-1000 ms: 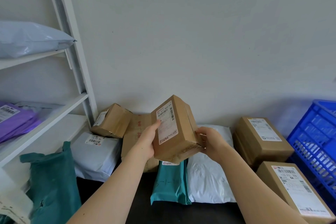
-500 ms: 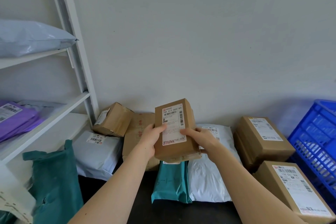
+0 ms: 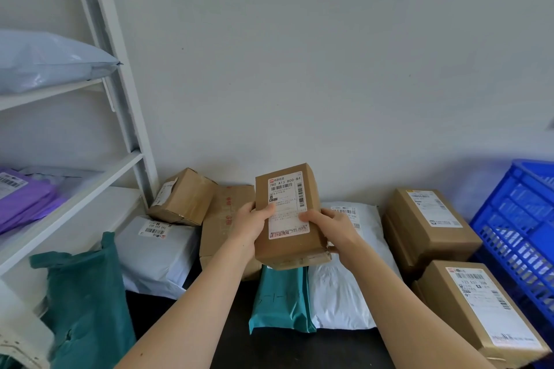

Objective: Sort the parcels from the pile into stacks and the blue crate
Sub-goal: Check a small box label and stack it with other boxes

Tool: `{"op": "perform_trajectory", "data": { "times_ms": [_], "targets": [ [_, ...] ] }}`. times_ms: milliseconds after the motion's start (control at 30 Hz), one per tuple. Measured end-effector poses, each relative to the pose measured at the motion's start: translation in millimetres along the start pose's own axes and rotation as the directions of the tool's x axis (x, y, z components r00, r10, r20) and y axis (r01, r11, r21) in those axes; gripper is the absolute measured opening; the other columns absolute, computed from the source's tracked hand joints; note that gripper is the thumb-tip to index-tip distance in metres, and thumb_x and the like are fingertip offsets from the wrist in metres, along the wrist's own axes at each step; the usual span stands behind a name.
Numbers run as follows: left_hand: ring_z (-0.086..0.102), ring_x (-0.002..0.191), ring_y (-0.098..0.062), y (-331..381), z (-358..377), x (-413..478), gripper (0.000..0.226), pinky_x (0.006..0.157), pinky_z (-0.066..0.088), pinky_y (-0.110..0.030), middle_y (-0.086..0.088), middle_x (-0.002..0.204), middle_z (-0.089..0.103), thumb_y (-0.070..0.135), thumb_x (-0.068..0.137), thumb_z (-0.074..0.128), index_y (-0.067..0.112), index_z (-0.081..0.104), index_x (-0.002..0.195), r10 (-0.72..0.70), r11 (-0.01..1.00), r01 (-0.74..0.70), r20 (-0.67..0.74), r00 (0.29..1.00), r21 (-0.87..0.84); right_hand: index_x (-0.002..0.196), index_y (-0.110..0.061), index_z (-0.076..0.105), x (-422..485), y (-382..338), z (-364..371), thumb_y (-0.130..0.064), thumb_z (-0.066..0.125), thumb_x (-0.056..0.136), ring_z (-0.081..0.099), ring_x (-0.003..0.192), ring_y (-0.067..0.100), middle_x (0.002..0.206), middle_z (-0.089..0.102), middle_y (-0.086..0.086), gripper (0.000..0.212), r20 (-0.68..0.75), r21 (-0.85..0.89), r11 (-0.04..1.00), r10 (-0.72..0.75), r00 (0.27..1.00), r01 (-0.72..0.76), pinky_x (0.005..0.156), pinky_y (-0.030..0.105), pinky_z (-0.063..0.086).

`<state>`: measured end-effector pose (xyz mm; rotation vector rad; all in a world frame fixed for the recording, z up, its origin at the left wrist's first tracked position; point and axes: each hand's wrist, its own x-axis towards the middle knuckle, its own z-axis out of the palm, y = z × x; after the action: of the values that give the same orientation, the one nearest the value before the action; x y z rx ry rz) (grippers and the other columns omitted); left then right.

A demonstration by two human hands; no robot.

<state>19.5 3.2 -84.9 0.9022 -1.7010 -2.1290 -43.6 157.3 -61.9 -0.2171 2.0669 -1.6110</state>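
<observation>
In the head view, the left hand and right hand are both grasping a brown cardboard box, lifting it label-up above the parcel pile. The blue crate is sitting at the right edge, beside two stacked boxes.

Blue crate open above; cardboard boxes crowd its left.

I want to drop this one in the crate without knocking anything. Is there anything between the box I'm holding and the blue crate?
Yes. The held box, gripped by the left hand and right hand, has two stacks of cardboard boxes, far and near, between it and the blue crate. Carried above them, nothing visible blocks it.
</observation>
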Motion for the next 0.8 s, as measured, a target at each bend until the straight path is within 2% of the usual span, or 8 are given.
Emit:
{"op": "perform_trajectory", "data": {
  "times_ms": [167,233,300,367,533,633,733,800],
  "targets": [
    [0.066,0.088,-0.016,-1,2,-3,0.028,0.064,0.05,-0.03,0.003,0.1,0.07,0.026,0.089,0.067,0.021,0.062,0.116,0.009,1.0,-0.01,0.018,1.0,0.007,0.104,-0.02,0.065,0,4,-6,-0.028,0.07,0.082,0.063,0.089,0.017,0.098,0.07,0.001,0.025,-0.01,0.05,0.999,0.002,1.0,-0.002,0.068,0.028,0.049],
    [0.064,0.093,-0.016,1,0,0,0.038,0.074,0.051,-0.034,0.003,0.103,0.07,0.032,0.086,0.07,0.021,0.06,0.121,0.003,1.0,-0.003,0.042,0.999,0.011,0.099,-0.019,0.065,1,5,-8,-0.027,0.069,0.083,0.063,0.087,0.018,0.095,0.07,0.001,0.018,-0.026,0.145,0.989,0.042,0.999,-0.038,0.07,0.029,0.049],
    [0.061,0.101,-0.017,3,-2,2,0.047,0.092,0.049,-0.042,0.004,0.108,0.069,0.044,0.083,0.071,0.023,0.059,0.123,-0.027,1.0,0.027,0.076,0.997,0.012,0.1,-0.018,0.067,2,6,-9,-0.029,0.069,0.081,0.066,0.095,0.023,0.098,0.073,0.003,0.022,-0.035,0.23,0.97,0.088,0.995,-0.078,0.083,0.036,0.052],
    [0.061,0.103,-0.019,5,-3,2,0.051,0.097,0.047,-0.047,0.002,0.108,0.069,0.055,0.078,0.07,0.025,0.061,0.118,-0.07,0.998,0.069,0.113,0.991,0.007,0.104,-0.017,0.069,3,7,-10,-0.031,0.068,0.08,0.067,0.098,0.026,0.1,0.075,0.005,0.028,-0.017,0.281,0.955,0.102,0.995,-0.093,0.084,0.037,0.051],
    [0.068,0.094,-0.026,1,-2,3,0.083,0.067,0.054,-0.035,-0.006,0.101,0.073,0.076,0.047,0.072,0.023,0.068,0.11,-0.142,0.983,0.162,0.205,0.969,-0.086,0.108,-0.016,0.068,-1,6,-9,-0.03,0.065,0.084,0.067,0.097,0.026,0.101,0.075,0.005,0.027,0.015,0.347,0.934,0.081,0.997,-0.081,0.079,0.033,0.05],
    [0.065,0.1,-0.028,1,-4,3,0.072,0.076,0.054,-0.038,-0.009,0.109,0.07,0.073,0.059,0.068,0.026,0.064,0.113,-0.145,0.978,0.17,0.191,0.971,-0.122,0.103,-0.018,0.067,-4,5,-12,-0.029,0.061,0.088,0.067,0.084,0.021,0.095,0.075,0.004,0.019,0.062,0.424,0.897,0.105,0.992,-0.122,0.073,0.032,0.05],
    [0.06,0.107,-0.027,1,-8,2,0.09,0.084,0.054,-0.041,-0.007,0.116,0.065,0.07,0.046,0.077,0.025,0.059,0.121,-0.14,0.981,0.163,0.204,0.969,-0.102,0.106,-0.018,0.064,-5,5,-15,-0.027,0.057,0.091,0.067,0.081,0.021,0.096,0.075,0.005,0.019,0.127,0.469,0.861,0.155,0.98,-0.197,0.073,0.034,0.051],
    [0.059,0.107,-0.023,2,-12,1,0.079,0.085,0.053,-0.04,-0.003,0.115,0.065,0.061,0.056,0.079,0.022,0.058,0.122,-0.127,0.986,0.148,0.218,0.968,-0.08,0.108,-0.015,0.062,-3,6,-15,-0.023,0.056,0.093,0.067,0.08,0.021,0.094,0.074,0.007,0.018,0.102,0.452,0.864,0.198,0.975,-0.223,0.071,0.033,0.051]
  ]
}}
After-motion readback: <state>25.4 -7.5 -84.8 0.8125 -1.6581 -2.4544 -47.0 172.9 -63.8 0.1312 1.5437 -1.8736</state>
